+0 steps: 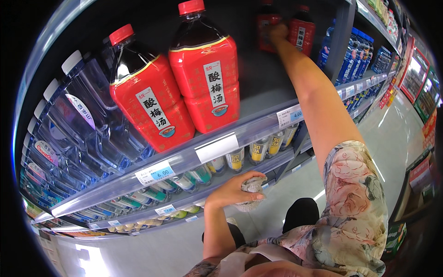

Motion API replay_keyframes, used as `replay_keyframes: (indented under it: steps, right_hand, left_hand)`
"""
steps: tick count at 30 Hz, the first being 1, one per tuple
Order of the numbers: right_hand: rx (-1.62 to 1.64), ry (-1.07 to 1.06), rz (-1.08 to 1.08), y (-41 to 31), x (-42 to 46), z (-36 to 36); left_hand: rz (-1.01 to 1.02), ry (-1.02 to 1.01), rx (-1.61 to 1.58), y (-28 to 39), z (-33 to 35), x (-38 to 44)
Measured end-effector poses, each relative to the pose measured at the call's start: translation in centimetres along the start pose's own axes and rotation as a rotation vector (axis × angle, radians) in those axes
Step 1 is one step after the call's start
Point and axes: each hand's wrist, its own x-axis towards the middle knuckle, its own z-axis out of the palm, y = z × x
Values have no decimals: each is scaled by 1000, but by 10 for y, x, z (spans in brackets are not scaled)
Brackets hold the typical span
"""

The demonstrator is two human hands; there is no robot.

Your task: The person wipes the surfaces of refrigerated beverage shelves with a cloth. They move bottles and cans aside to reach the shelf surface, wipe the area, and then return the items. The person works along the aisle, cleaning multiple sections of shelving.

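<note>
My left hand (pixel 235 190) is closed around a crumpled grey cloth (pixel 253 185), held below the edge of the shelf. My right hand (pixel 277 32) reaches deep onto the dark shelf and touches a red-labelled plum drink bottle (pixel 266 43); shadow and blur hide whether its fingers grip it. Just right of that hand stands another such bottle (pixel 301 38). Nearer the front, at the left, two large plum drink bottles with red caps, one (pixel 152 100) beside the other (pixel 207 79), stand upright next to each other.
Large clear water bottles (pixel 79 114) fill the shelf's left part. A transparent rail with price tags (pixel 290 116) runs along the front edge. Soda bottles (pixel 258 150) line the shelf below. An upright divider (pixel 341 45) separates blue-labelled bottles (pixel 356 52) at the right.
</note>
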Motion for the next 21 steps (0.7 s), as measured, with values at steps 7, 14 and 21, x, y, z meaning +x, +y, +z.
replay_keyframes:
  steps: [7, 14, 21]
  right_hand:
    - [53, 220, -220, 27, 14, 6]
    - [-11, 136, -199, 11, -6, -10]
    - [89, 107, -58, -6, -20, -16]
  left_hand:
    - [8, -27, -33, 2, 0, 8]
    - [59, -34, -3, 4, 2, 11]
    - [46, -27, 57, 6, 6, 6]
